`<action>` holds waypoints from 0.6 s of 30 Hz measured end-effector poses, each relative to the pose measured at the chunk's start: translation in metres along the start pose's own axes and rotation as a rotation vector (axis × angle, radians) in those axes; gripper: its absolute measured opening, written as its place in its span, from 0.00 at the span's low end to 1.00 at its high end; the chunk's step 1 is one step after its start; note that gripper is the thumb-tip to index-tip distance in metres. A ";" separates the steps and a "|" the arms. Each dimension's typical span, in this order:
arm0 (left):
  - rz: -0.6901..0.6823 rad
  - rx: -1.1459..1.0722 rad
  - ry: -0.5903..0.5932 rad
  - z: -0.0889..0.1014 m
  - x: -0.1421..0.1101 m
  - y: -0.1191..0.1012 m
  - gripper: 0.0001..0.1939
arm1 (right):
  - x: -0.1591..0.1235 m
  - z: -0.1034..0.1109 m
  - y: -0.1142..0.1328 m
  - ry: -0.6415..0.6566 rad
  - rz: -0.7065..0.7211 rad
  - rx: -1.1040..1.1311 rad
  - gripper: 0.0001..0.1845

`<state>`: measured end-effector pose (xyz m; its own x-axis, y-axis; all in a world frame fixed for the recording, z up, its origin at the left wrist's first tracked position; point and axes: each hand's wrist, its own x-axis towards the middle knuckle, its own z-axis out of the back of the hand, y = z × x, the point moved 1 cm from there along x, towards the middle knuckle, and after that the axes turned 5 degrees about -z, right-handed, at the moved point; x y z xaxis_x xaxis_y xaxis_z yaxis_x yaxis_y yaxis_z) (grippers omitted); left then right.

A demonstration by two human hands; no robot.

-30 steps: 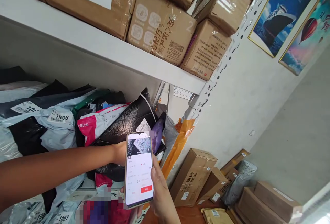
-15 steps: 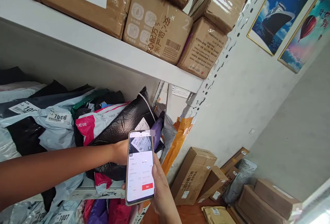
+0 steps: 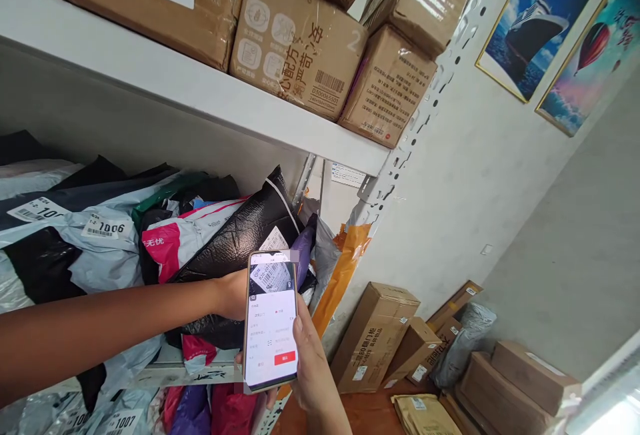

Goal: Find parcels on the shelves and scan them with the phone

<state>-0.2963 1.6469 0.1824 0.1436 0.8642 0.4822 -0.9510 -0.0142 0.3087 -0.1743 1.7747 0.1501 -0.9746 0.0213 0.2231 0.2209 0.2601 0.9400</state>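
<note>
Well below the shelf edge [image 3: 190, 97], right hand [image 3: 309, 356] clasps phone [image 3: 271, 331]; whether left hand [image 3: 233, 293] grips, I can't tell.

The right hand [image 3: 311, 355] holds a phone [image 3: 271, 328] upright, with the thumb along one side. The phone's screen shows a white label and a red button. The left hand [image 3: 233, 293] is partly behind the phone, by a shiny black bag [image 3: 233, 238]; its fingers are hidden. The black bag has a white sticker [image 3: 273, 240] just above the phone. Next to it is a pink and white bag [image 3: 163, 241]. More soft bags lie on the same shelf. Brown boxes [image 3: 300, 41] sit on the white shelf [image 3: 175, 88] above. A tall box [image 3: 373, 338] leans by the wall, and two bright pictures [image 3: 533, 28] hang up high.
</note>
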 end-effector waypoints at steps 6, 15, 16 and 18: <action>0.051 -0.044 0.085 -0.004 -0.001 0.002 0.11 | 0.001 0.000 -0.001 0.032 -0.001 0.007 0.34; 0.051 0.008 0.117 0.006 0.005 -0.003 0.09 | 0.002 0.001 -0.002 0.046 0.019 0.014 0.33; 0.044 0.016 0.114 0.007 0.005 -0.004 0.09 | 0.002 0.001 -0.001 0.048 0.022 0.019 0.32; 0.034 0.018 0.099 0.007 0.005 -0.004 0.09 | 0.003 0.001 -0.001 0.042 0.028 0.028 0.32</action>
<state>-0.2898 1.6477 0.1897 0.0825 0.9083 0.4100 -0.9497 -0.0531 0.3087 -0.1778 1.7754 0.1495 -0.9653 -0.0116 0.2608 0.2466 0.2870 0.9256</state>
